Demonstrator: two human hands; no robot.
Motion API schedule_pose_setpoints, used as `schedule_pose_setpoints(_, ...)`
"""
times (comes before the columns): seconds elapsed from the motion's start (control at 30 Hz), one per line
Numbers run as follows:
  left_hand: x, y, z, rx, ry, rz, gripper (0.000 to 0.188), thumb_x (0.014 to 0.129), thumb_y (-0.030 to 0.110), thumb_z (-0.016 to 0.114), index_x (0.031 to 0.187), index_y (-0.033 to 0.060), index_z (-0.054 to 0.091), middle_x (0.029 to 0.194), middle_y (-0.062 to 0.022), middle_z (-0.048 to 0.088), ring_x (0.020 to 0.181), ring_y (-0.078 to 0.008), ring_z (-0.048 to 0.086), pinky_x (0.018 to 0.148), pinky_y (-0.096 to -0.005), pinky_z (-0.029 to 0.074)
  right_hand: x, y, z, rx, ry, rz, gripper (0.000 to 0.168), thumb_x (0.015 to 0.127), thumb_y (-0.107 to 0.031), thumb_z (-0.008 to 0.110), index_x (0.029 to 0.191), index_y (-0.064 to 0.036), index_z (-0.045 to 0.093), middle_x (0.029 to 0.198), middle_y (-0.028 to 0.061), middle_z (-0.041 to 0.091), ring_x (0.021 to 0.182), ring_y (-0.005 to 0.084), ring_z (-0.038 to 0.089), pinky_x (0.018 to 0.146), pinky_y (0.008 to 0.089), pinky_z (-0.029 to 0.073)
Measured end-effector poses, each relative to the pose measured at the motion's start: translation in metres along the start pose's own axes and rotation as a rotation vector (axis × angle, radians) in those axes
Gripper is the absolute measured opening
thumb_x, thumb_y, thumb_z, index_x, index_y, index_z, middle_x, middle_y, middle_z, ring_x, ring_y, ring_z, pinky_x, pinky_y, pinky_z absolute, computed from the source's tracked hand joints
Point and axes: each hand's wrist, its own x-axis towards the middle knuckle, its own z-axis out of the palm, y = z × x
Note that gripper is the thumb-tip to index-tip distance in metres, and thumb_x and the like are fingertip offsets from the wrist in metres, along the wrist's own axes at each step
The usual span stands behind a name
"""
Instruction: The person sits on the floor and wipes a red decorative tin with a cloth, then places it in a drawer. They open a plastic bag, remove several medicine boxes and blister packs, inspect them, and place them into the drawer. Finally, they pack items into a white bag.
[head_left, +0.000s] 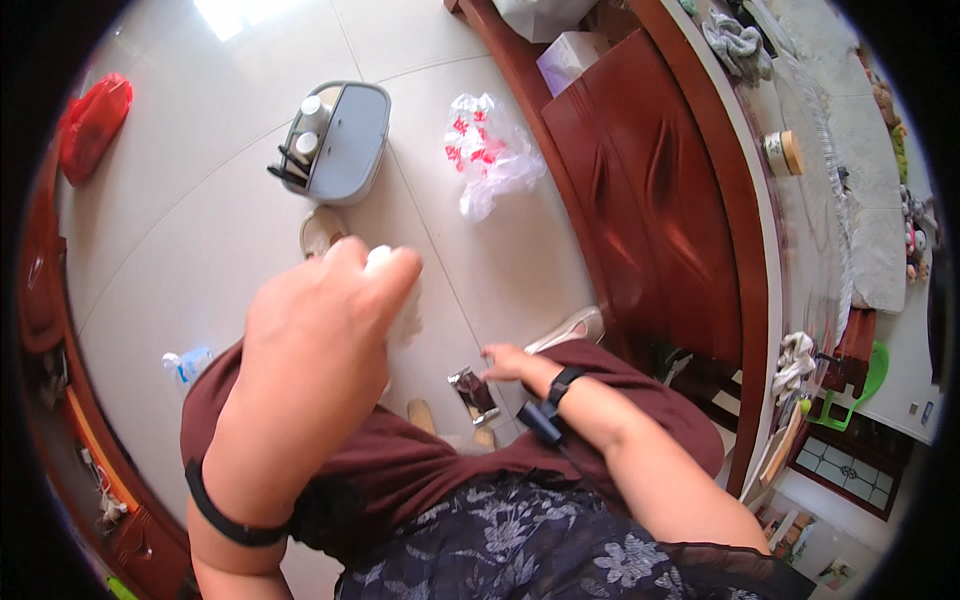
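Note:
My left hand is raised in front of the camera, its fingers closed around a small white object that is mostly hidden. Lower down and to the right, my right hand has its fingers apart beside a dark, shiny packet with silvery ends. Whether the fingertips touch the packet cannot be told. Beyond my left hand, a grey lidded caddy stands on the tiled floor, with white-capped bottles and black-handled items in its open side. A clear plastic bag with red print lies to its right.
A red plastic bag lies at the far left. A blue-and-clear plastic item is beside my left knee. Dark red wooden furniture runs along the right, with a jar and cloths on top. More wooden furniture borders the left.

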Motion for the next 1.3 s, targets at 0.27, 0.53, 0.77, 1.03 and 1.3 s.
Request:
schedule_pose_setpoints(0.27,0.011,0.01,-0.02,0.018,-0.324,-0.203,0.021,0.068,0.001,0.054,0.087,0.0106,0.053,0.076,-0.0099,0.05,0.069,-0.0284,0.055,0.056,-0.0381,0.042,-0.005,-0.049,0.018,0.083,0.082,0.201,0.031,0.068,-0.018,0.072,0.089,0.001,0.06,0.086,0.0208,0.065,0.084,0.0361,0.064,0.074,0.0433,0.052)
schedule_pose_setpoints(0.53,0.073,-0.01,-0.039,-0.019,-0.509,-0.291,0.023,0.08,0.008,0.05,0.102,0.0113,0.052,0.085,-0.0098,0.051,0.071,-0.0238,0.055,0.058,-0.0341,0.044,0.055,-0.049,0.026,0.222,0.067,-0.257,0.017,0.075,-0.017,0.057,0.087,-0.007,0.062,0.079,0.0203,0.063,0.077,0.0378,0.062,0.067,0.0458,0.05)
schedule_pose_setpoints(0.77,0.11,-0.023,-0.036,0.0,-0.537,-0.267,0.017,0.081,0.008,0.049,0.098,0.0107,0.051,0.083,-0.0104,0.049,0.071,-0.0245,0.055,0.057,-0.0346,0.044,-0.001,-0.08,0.012,0.513,-1.185,-0.237,0.047,0.089,-0.048,0.053,0.112,-0.007,0.062,0.105,0.0102,0.066,0.096,0.0203,0.06,0.081,0.0356,0.048)
schedule_pose_setpoints(1.03,0.145,-0.029,-0.03,0.011,-0.563,-0.185,0.016,0.079,0.008,0.052,0.095,0.0099,0.052,0.085,-0.0102,0.052,0.071,-0.0234,0.057,0.056,-0.0334,0.046,-0.003,-0.092,0.001,0.616,-1.213,-0.392,0.044,0.094,-0.034,0.043,0.122,-0.003,0.055,0.115,0.0089,0.062,0.104,0.0214,0.055,0.091,0.0345,0.04)
schedule_pose_setpoints(1.3,0.176,-0.061,-0.001,0.158,-0.62,0.043,0.013,0.071,0.018,0.06,0.08,0.0132,0.052,0.071,-0.0025,0.05,0.058,-0.0135,0.057,0.042,-0.0262,0.04,0.029,-0.12,-0.049,0.533,-1.048,-0.266,0.039,0.091,-0.037,0.047,0.101,-0.004,0.065,0.078,0.0025,0.06,0.065,0.0137,0.053,0.058,0.0297,0.043)
